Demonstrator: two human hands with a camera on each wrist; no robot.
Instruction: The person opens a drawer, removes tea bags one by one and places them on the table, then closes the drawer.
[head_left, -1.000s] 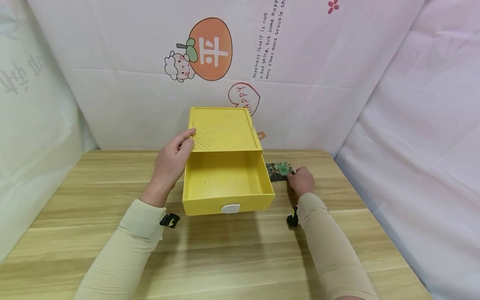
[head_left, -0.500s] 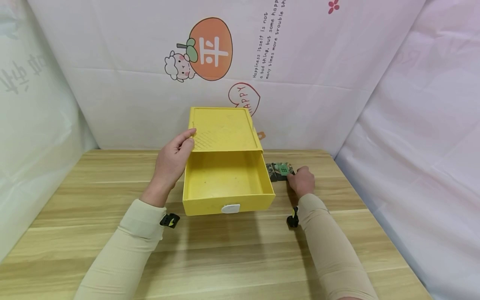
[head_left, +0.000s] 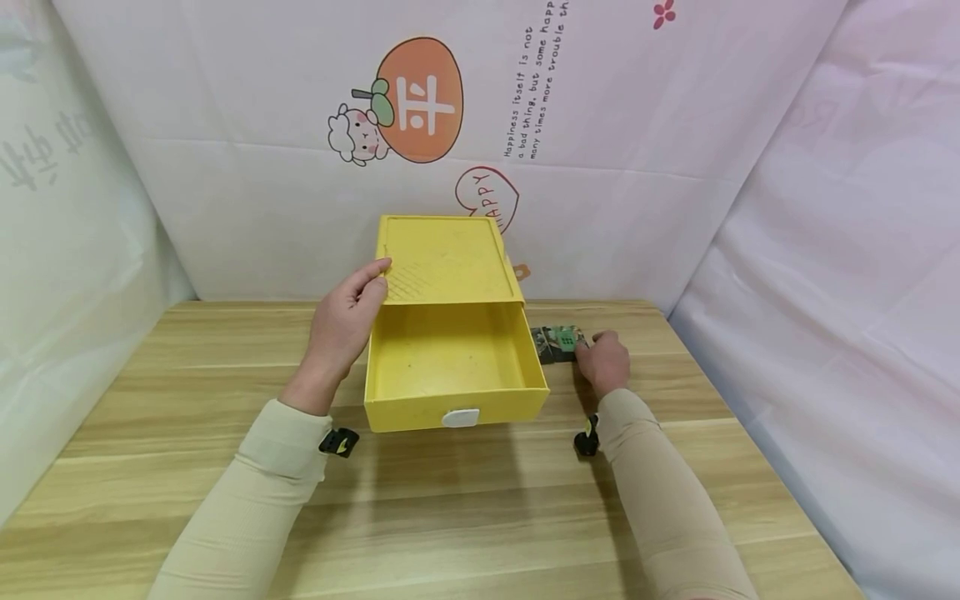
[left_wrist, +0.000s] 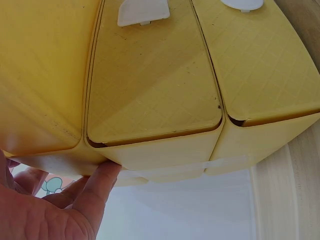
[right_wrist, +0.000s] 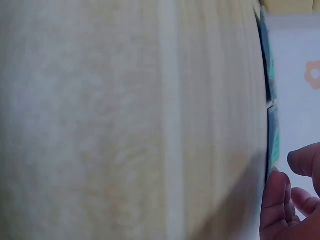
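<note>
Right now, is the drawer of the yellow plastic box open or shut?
Open: the yellow plastic drawer is pulled out toward the viewer, and its inside shows bare.

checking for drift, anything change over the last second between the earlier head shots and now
Almost nothing. The right hand edged slightly toward the person, fingertips at the near end of the small dark green packet, which stays on the table. The left hand stays on the yellow box; its drawer stays pulled out.
</note>
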